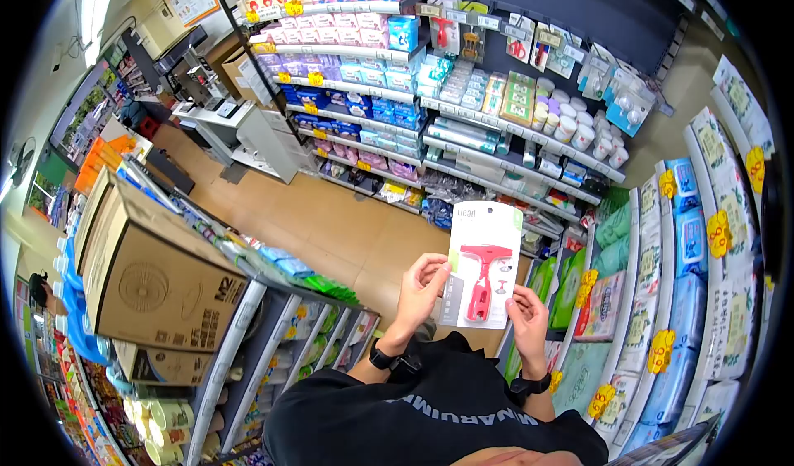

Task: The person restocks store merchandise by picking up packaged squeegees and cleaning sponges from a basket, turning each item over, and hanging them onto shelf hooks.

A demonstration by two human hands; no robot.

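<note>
While my left hand (423,291) pinches the left edge of the white card (490,226), my right hand (529,320) grips its lower right edge; the red T-shaped tool (482,277) lies between, its handle (478,304) near the bottom edge.

Your head camera is facing forward and steeply down past your shirt (347,416), catching your left hand (420,290) and right hand (529,317) close by and shelves (504,125) farther off.

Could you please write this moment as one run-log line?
pack: front facing camera, red tool on it | left hand: holding left edge | right hand: holding lower right edge | around: stocked shelves
</note>
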